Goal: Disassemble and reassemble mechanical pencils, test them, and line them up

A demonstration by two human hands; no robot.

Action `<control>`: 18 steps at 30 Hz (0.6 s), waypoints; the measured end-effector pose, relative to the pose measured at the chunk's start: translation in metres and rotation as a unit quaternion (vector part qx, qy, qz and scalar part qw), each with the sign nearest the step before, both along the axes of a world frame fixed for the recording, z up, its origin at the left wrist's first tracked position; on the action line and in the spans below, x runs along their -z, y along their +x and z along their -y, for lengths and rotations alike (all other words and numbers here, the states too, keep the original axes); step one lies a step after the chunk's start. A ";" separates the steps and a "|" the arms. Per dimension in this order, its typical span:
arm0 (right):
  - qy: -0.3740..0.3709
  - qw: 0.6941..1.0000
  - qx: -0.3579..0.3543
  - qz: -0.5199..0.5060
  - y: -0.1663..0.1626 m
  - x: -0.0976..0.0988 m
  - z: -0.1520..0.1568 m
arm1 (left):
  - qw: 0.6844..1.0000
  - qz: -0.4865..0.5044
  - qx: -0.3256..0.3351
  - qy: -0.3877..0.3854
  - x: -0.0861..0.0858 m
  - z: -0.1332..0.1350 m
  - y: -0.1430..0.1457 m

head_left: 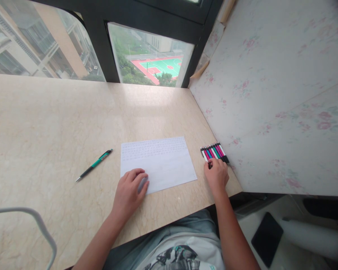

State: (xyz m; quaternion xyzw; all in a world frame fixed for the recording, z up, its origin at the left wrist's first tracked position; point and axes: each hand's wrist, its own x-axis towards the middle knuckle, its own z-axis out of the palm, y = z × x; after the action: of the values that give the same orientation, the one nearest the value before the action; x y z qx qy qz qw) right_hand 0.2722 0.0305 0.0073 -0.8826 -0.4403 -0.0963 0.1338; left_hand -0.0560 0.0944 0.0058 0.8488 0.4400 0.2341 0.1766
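A white sheet of paper (pixel 163 165) lies on the tabletop, its upper part covered with rows of small handwriting. My left hand (pixel 132 187) rests on the sheet's near left corner, fingers loosely bent and apart, holding nothing. Beside the wall on the right, several pens (pixel 214 150) in white, pink, blue, green and purple lie side by side in a row. My right hand (pixel 217 174) is at their near ends, thumb and fingers closed on a pen at the row's left side; the fingers partly hide its dark tip. A green and black pen (pixel 94 165) lies alone left of the paper.
The marble-patterned table (pixel 59 123) reaches back to a dark-framed window (pixel 152 56). A flowered wall (pixel 270 112) bounds it on the right. A grey cable (pixel 39 221) curves over the near left. Below the right edge lies a dark flat object (pixel 267 238).
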 end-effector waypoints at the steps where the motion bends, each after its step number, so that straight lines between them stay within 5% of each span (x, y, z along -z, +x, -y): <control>1: 0.000 1.000 0.000 -0.001 0.000 0.000 0.000 | 1.000 -0.001 0.000 0.000 0.000 0.000 0.000; 18: 0.015 1.000 0.005 -0.009 0.002 0.001 0.000 | 1.000 0.004 -0.004 -0.006 -0.001 0.000 0.001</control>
State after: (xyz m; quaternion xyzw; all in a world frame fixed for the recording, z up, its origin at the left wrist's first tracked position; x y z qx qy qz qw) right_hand 0.2746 0.0305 0.0064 -0.8837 -0.4327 -0.0957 0.1509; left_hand -0.0550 0.0948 0.0067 0.8451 0.4441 0.2352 0.1822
